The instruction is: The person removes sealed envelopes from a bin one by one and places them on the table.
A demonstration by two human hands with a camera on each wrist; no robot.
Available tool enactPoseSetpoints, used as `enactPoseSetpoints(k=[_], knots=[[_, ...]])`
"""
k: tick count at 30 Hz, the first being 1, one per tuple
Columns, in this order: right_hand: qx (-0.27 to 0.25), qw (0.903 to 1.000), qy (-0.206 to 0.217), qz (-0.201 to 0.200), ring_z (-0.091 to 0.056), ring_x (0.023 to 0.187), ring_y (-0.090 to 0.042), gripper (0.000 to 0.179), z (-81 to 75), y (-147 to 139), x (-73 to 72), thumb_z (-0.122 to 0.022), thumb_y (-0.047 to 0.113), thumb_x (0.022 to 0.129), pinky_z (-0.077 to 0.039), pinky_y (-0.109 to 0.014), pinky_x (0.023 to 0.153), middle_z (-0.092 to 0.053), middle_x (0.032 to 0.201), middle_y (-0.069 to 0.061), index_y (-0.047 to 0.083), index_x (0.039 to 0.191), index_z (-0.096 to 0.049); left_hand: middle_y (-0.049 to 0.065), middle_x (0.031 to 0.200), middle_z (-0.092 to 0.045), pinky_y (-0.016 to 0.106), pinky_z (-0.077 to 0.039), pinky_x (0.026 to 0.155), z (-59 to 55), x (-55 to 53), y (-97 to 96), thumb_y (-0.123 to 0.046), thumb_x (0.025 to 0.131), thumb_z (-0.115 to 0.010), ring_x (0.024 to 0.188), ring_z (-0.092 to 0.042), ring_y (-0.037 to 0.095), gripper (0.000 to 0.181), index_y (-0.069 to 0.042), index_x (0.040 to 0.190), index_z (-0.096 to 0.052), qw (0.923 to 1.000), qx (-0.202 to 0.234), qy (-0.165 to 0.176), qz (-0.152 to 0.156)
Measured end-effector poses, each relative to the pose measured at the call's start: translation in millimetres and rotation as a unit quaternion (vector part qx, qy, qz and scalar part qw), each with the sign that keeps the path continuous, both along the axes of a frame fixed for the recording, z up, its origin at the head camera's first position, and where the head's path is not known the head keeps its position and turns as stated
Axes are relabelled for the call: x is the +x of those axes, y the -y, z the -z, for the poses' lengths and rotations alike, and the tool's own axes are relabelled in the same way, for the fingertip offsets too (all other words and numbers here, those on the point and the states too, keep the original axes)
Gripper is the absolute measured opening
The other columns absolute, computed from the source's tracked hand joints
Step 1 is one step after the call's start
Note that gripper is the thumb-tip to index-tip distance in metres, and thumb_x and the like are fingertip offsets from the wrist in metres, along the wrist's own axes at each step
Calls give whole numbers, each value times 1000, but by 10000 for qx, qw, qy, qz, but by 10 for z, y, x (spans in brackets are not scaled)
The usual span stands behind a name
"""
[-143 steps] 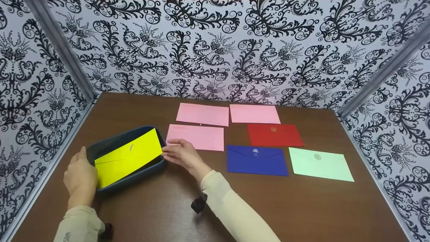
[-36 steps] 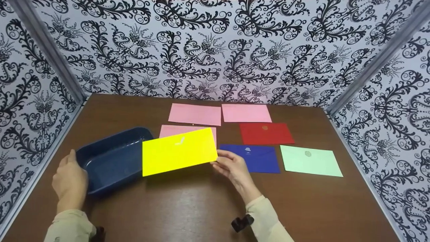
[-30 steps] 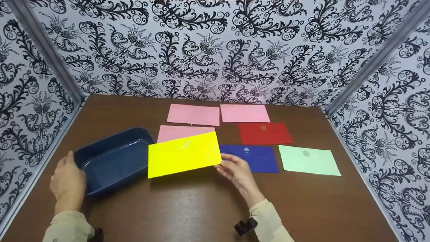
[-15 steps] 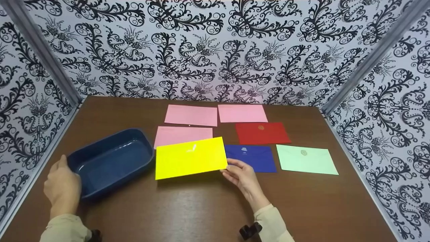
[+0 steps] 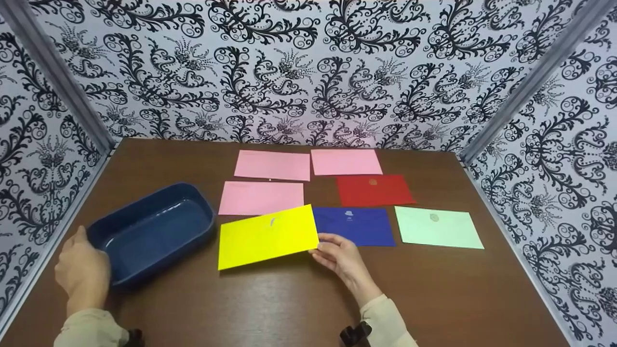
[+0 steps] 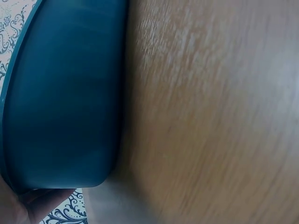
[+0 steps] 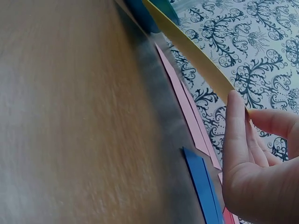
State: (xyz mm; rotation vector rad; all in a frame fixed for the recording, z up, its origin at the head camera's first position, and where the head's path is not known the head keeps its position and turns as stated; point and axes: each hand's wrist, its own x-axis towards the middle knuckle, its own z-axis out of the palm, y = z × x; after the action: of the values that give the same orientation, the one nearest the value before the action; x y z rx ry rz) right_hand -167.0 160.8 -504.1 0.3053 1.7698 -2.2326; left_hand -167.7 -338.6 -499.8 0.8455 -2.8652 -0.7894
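In the head view my right hand [image 5: 344,262] pinches the right end of a yellow envelope [image 5: 267,237] between thumb and fingers. The right wrist view has this envelope [image 7: 196,56] raised off the tabletop and slanted. My left hand [image 5: 84,267] grips the left end of a deep dark blue rectangular dish [image 5: 154,233], which has nothing inside. Close by in the left wrist view are the dish's outer wall [image 6: 65,102] and part of the left hand [image 6: 14,205]. Just behind the yellow envelope lie a pink envelope [image 5: 262,196] and a blue envelope [image 5: 356,231].
Further back on the brown table [image 5: 270,308] lie two more pink envelopes [image 5: 272,165] [image 5: 346,162] and a red envelope [image 5: 375,191]. A mint green envelope [image 5: 438,227] is at the right. Patterned walls [image 5: 289,72] enclose the back and sides.
The yellow envelope lay in the dish under both hands; my right hand lifted it out to the right. Lately it has sunk lower and shifted slightly left. The dish has slid left with my left hand.
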Motion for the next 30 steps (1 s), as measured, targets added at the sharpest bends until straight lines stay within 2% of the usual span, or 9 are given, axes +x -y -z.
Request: enactPoseSetpoints(k=[5, 11, 18, 24, 27, 30], knots=[[90, 9997, -32, -210, -74, 86, -17, 40, 27, 61, 3, -63, 3, 93, -61, -31, 84, -74, 97, -7, -11, 128, -55, 32, 155, -29, 69, -39, 100, -3, 9, -10, -3, 92, -39, 125, -40, 63, 68, 0, 157, -18, 9999, -104, -117, -75], [212, 9990, -53, -377, -74, 86, -17, 41, 55, 121, 12, -63, 4, 93, -61, -33, 85, -74, 100, -10, -13, 128, -54, 32, 156, -27, 69, -38, 101, -12, 18, 2, -4, 92, -38, 125, -39, 63, 69, -1, 157, -16, 9999, -13, -71, -78], [306, 9992, -51, -257, -74, 86, -18, 42, 78, 140, 13, -63, 3, 92, -61, -32, 84, -74, 103, -14, -13, 129, -51, 32, 157, -25, 70, -39, 99, -2, 26, 22, -5, 92, -38, 124, -38, 64, 71, -4, 158, -14, 9999, 101, 25, -28], [477, 9976, 97, -496, -75, 85, -19, 44, 106, 166, 20, -62, 2, 92, -62, -31, 81, -72, 102, -14, -12, 132, -48, 32, 157, -25, 69, -41, 96, -2, 23, 40, -5, 93, -34, 123, -40, 63, 70, -5, 159, -12, 9999, 47, 92, -30], [560, 9962, 130, -651, -75, 85, -18, 46, 105, 174, 26, -61, 3, 92, -62, -31, 80, -72, 103, -14, -11, 133, -47, 31, 158, -25, 69, -42, 92, -10, 24, 44, -7, 94, -32, 121, -41, 64, 70, -9, 160, -10, 9998, 90, 152, -42], [635, 9947, 108, -807, -74, 87, -18, 46, 86, 183, 31, -59, 5, 94, -62, -32, 81, -70, 111, -18, -11, 135, -46, 30, 158, -25, 68, -44, 87, -10, 37, 43, -9, 96, -29, 118, -43, 64, 69, -16, 161, -6, 9997, 141, 194, -35]])
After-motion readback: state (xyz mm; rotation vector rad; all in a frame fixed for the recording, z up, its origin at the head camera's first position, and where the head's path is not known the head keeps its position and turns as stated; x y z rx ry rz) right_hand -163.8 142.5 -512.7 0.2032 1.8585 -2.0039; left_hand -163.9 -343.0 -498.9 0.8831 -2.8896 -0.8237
